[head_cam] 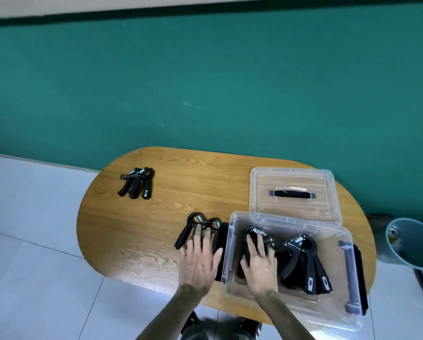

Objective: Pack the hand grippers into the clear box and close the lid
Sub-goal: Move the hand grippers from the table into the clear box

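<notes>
Both hands lie flat with fingers spread: the right hand [260, 262] presses on one gripper [256, 238] inside the open box [232, 241], the left hand [200, 258] on two grippers [193, 227] on the table [156, 229] just left of it. Right of the right hand, about three more grippers [306, 261] lie fanned in the box. Beyond that hand lies the lid [295, 192]; far beyond the left hand, three grippers [137, 182] cluster.

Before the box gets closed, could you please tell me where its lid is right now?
In the head view the lid lies flat on the table, at the far right, just behind the open clear box and close to the green wall.
</notes>
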The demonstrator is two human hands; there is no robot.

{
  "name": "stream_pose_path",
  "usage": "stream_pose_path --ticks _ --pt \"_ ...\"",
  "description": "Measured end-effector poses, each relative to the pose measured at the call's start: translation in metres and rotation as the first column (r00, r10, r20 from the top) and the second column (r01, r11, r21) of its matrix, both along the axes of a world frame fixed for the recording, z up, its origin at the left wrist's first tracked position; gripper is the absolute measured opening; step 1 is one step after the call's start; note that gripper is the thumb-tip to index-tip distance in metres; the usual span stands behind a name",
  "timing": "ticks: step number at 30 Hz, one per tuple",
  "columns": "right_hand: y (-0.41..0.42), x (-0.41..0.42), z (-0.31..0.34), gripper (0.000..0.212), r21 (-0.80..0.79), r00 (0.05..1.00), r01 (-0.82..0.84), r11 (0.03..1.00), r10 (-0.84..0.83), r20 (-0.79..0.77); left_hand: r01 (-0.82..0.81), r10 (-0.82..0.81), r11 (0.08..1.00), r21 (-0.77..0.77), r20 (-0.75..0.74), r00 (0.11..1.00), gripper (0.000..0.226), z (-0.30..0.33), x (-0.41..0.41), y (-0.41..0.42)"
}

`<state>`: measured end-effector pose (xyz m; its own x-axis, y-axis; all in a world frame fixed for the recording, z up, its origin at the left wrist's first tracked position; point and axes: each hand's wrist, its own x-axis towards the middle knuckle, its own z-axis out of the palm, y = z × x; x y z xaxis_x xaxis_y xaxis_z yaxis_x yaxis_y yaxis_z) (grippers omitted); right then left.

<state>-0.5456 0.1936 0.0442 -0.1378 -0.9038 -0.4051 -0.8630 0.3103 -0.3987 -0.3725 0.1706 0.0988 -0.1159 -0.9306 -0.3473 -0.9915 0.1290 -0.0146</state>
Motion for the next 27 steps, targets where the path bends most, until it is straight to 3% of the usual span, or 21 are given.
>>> stream_pose_path --ticks 11,15,21,27 --pt "-0.004 0.010 -0.006 0.063 0.036 0.987 0.082 0.996 -0.076 -0.138 0.006 -0.007 1.000 0.017 0.099 0.995 0.074 0.012 0.032 -0.020" --pt "-0.007 0.020 0.017 0.053 -0.168 0.961 0.231 0.958 -0.252 -0.114 0.020 -0.024 0.998 0.056 0.086 0.996 0.075 0.011 0.056 -0.035" --pt "-0.033 0.077 0.066 0.042 -0.525 0.965 0.233 0.819 -0.263 0.019 -0.002 0.002 0.996 0.092 -0.003 1.000 0.075 -0.012 0.128 -0.059" --pt "-0.050 0.156 0.055 0.039 -0.493 0.993 0.091 0.866 -0.117 -0.021 -0.059 0.059 0.989 0.132 0.000 0.998 0.077 -0.026 0.201 -0.091"
